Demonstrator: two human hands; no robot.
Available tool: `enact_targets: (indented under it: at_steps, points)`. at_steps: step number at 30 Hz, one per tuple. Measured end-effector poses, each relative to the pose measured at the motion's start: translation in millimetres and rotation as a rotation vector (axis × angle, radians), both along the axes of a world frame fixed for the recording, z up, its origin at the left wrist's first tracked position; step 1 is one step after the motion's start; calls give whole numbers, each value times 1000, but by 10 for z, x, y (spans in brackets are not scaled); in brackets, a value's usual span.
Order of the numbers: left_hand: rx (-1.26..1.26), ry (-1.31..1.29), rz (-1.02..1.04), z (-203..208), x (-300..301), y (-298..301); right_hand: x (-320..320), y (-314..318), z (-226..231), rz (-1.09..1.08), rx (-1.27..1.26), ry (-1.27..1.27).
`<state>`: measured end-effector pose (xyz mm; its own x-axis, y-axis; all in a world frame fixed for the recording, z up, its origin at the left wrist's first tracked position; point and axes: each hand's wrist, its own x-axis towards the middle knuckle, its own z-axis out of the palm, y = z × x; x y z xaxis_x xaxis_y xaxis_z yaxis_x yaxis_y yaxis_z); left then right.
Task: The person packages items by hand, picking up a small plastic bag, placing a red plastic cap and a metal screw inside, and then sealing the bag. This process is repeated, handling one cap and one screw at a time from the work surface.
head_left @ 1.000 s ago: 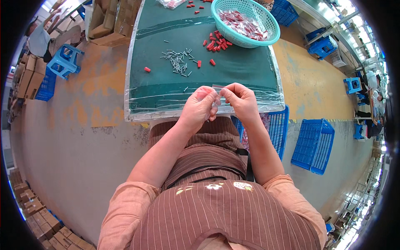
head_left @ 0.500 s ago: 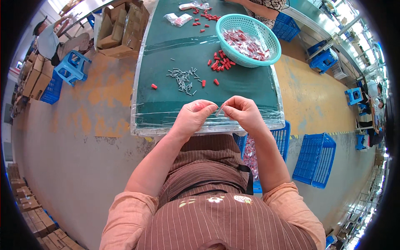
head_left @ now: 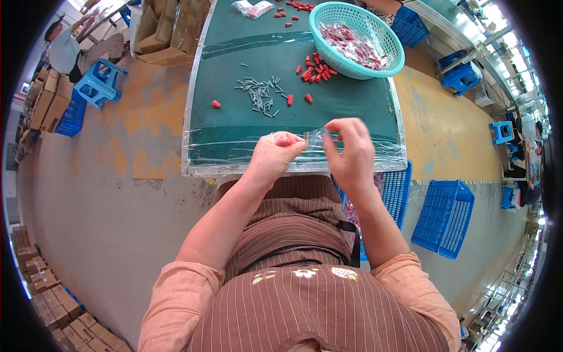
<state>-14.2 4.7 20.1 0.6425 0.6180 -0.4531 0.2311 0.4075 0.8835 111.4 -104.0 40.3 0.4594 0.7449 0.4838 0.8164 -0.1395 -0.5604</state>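
**Small Clear Bag (head_left: 315,138) Held Over Near End of Bench (head_left: 226,67)**

I hold the small clear bag level with my knuckles, above the taped near end of the bench. My left hand (head_left: 270,157) has it pinched, thumb and forefinger together on its left edge. The fingers of my right hand (head_left: 354,154) are at its right side; they are blurred, and I cannot tell whether they grip it or merely touch it. The film looks light, limp and slick, likely to crease or slide under a loose touch; a pinch with the fingertip pads, close to an edge or corner, should serve best. Beyond lie loose metal pins (head_left: 257,97) and red caps (head_left: 290,100), more of the caps clustered beside a turquoise basket (head_left: 384,35) of clear packets (head_left: 355,47) with red pieces inside.
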Motion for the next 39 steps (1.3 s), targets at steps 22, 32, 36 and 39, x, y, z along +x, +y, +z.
enact_targets:
  at_steps: [22, 32, 36, 39]
  points:
    - [416, -59, 4, -253, -199, -264, -168, 0, -215, 139, -315, 630]
    - [270, -207, 103, -319, -232, -253, -152, 71, -395, 191, -257, 791]
    - [203, -203, 170, -361, -245, -208, -145, 67, -402, 140, -252, 831]
    - [143, -206, 209, -347, -276, -186, -214, 76, -451, 228, -205, 835]
